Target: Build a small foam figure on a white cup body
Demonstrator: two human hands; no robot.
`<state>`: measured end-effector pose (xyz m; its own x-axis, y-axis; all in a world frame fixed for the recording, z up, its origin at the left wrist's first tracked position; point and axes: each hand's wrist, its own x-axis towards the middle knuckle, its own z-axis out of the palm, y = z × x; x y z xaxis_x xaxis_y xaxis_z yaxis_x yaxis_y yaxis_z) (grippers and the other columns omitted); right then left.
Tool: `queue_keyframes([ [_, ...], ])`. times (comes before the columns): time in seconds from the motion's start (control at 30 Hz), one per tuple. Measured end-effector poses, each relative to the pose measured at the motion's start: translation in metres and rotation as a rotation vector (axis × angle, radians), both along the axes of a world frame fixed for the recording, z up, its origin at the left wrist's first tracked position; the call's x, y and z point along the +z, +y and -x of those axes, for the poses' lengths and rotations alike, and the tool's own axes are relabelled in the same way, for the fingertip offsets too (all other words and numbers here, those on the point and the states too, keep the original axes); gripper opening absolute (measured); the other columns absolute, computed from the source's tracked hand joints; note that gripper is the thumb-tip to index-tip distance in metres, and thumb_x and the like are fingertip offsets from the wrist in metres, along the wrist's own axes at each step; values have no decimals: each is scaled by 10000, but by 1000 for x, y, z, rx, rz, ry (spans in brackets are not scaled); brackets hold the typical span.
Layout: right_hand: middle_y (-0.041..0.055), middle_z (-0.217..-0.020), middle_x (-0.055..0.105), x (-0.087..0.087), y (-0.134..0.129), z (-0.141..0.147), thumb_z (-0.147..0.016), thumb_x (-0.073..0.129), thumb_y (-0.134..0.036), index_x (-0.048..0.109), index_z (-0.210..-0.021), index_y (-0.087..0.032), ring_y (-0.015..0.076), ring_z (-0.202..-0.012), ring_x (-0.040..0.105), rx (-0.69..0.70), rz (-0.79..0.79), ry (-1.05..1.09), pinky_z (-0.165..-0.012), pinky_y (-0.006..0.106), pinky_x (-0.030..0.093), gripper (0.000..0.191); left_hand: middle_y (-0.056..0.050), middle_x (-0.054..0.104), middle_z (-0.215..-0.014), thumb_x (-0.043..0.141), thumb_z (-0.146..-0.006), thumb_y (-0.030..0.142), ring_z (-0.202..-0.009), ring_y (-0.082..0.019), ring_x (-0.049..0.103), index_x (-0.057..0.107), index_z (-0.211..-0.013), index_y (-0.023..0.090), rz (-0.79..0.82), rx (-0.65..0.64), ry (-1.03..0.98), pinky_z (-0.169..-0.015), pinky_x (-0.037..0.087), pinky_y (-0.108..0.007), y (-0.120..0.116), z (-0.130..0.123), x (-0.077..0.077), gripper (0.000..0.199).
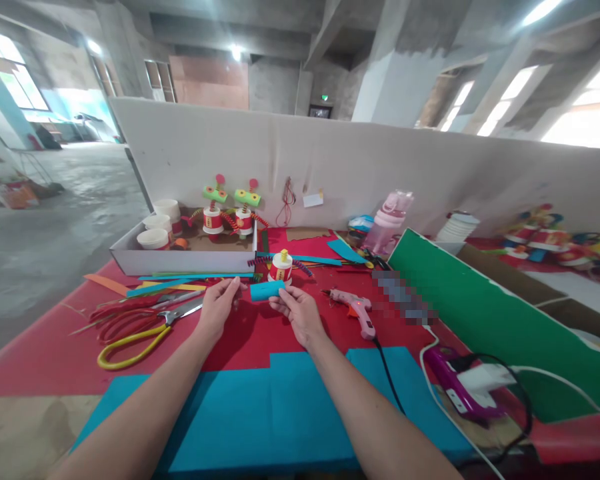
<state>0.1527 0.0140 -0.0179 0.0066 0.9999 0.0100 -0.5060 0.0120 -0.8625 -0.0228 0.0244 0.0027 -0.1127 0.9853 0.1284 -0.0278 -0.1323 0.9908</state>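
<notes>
A rolled blue paper tube is in my right hand, thumb and fingers pinching its right end. A short dark line marks the tube's side. My left hand is just left of the tube, apart from it, with thumb and forefinger drawn together; whatever they may hold is too small to make out. Right behind the tube stands a paper-cup figure with a yellow top piece and dark purple pleated arms. A pink glue gun lies to the right of my right hand, its small red light showing.
Yellow-handled scissors, red-handled tools and paper strips lie at left. Behind them, a white box holds cups and two finished-looking figures. Blue sheets cover the front. At right are a green panel, purple power strip, cables and pink bottle.
</notes>
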Motion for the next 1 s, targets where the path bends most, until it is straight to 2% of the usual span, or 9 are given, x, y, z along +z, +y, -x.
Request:
queue_keyframes([
  [0.2,15,-698,703,4,-6,5,-632,828,-398,696,-852,-150,162,-699,706,66,-36,-38,-722,283,579,357,31,479,-504,700,-703,595,-479,-83,412,617,-649,149,109,-137,-40,-470,327,-211,-2,-3,-5,457],
  [0.37,4,-648,681,6,-9,5,-630,812,-475,659,-790,-152,144,-557,679,125,40,-106,-541,234,544,392,25,513,-512,750,-681,532,-492,-79,424,596,-573,148,62,-194,-43,-486,327,-213,-5,-4,-5,428],
  [0.5,12,-600,674,5,-9,6,-670,782,-484,674,-762,-144,141,-546,671,88,-23,-195,-559,236,549,369,-35,684,-669,799,-644,471,-617,-151,585,708,-717,138,125,-304,-127,-628,458,-275,-9,-8,-3,353],
  [0.63,5,-584,665,3,-8,9,-671,773,-498,672,-733,-152,138,-522,655,46,-50,-223,-565,254,554,365,-65,730,-763,826,-623,424,-684,-179,633,731,-773,133,157,-339,-175,-727,494,-322,-10,-11,-4,341],
  [0.7,2,-574,655,2,-7,9,-664,776,-502,668,-725,-154,140,-521,649,30,-46,-215,-540,247,541,370,-56,724,-747,822,-634,417,-669,-166,628,731,-783,134,163,-348,-169,-720,493,-311,-9,-10,-5,332],
  [0.8,-5,-547,630,3,-5,6,-658,780,-500,666,-722,-155,134,-503,631,33,-22,-184,-514,240,525,369,-24,672,-642,809,-650,428,-568,-123,566,711,-731,135,181,-371,-135,-602,452,-257,-6,-6,-5,319],
  [0.87,-9,-533,615,4,-4,2,-641,793,-496,658,-717,-156,123,-484,613,34,19,-144,-502,235,518,374,-12,617,-569,766,-692,469,-524,-107,517,688,-669,133,170,-356,-102,-547,409,-240,-3,-1,-3,346],
  [0.93,-18,-525,600,5,-2,-3,-611,817,-479,642,-706,-157,107,-466,589,25,75,-92,-471,215,497,379,-21,604,-570,704,-744,507,-549,-112,514,679,-639,132,103,-240,-45,-566,408,-242,-1,4,0,390],
  [1.0,-35,-519,581,5,0,-7,-586,837,-445,623,-698,-160,84,-445,555,14,129,-41,-423,183,455,373,-36,640,-662,686,-765,482,-631,-126,543,709,-717,136,-14,-97,50,-636,429,-248,1,9,4,350],
])
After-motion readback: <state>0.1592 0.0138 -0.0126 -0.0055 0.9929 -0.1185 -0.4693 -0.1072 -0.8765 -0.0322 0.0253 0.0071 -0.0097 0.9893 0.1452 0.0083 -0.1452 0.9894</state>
